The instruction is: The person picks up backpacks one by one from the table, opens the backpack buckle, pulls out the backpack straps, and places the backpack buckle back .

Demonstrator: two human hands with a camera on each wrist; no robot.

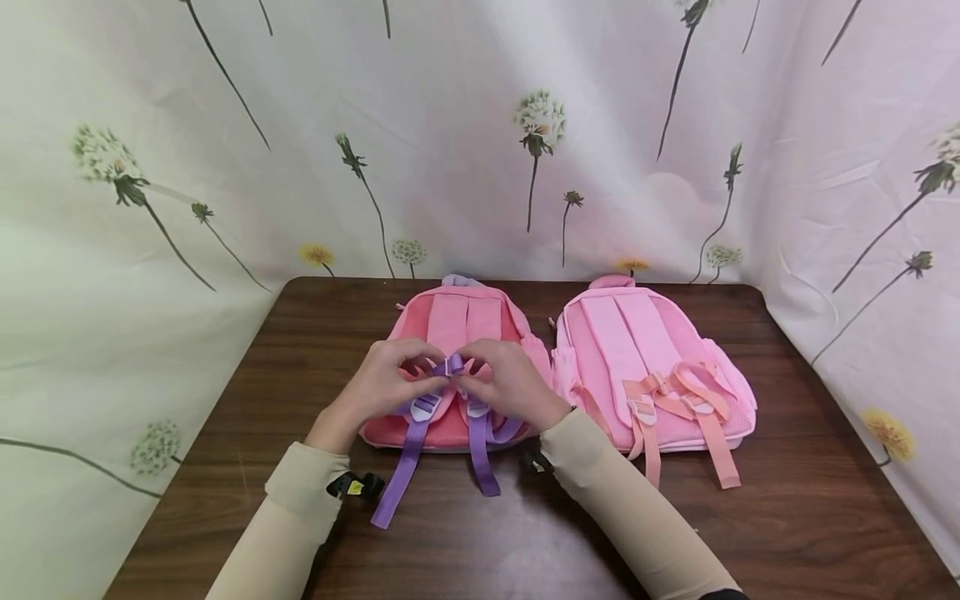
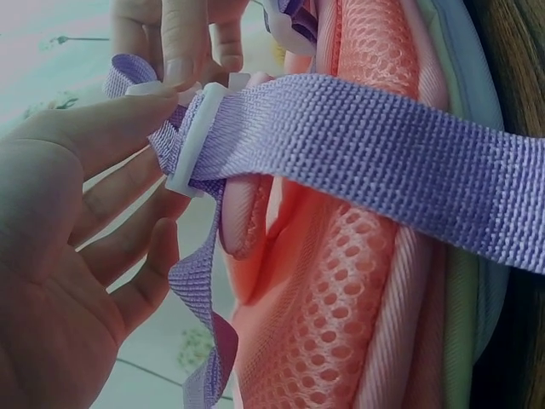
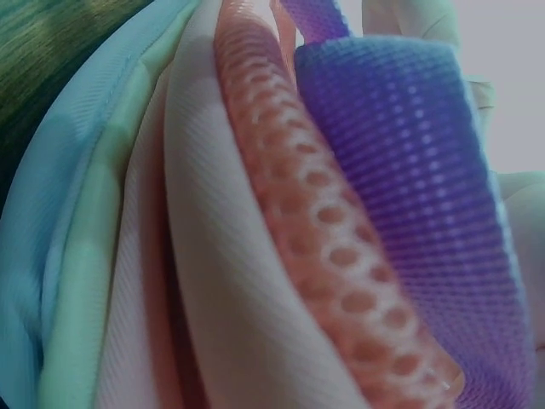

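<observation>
A coral-pink backpack (image 1: pixel 495 312) lies with its strap side up. Above its middle, both hands meet at a purple chest strap (image 1: pixel 455 364) with a small white buckle (image 2: pixel 197 141). From the left side, my left hand (image 1: pixel 386 379) pinches the strap by the buckle between thumb and fingertips. My right hand (image 1: pixel 510 379) grips the strap's looped part from the other side; its fingers show at the top of the left wrist view. Purple webbing (image 3: pixel 409 187) hides most of that hand in the right wrist view. Two purple shoulder-strap tails (image 1: pixel 405 475) hang onto the table.
Close on the right lies a second, pink backpack (image 1: pixel 615 325) with orange straps (image 1: pixel 716 450). Both bags rest on a dark wooden table (image 1: pixel 300 333). A dandelion-print curtain (image 1: pixel 450 167) hangs behind and at the sides.
</observation>
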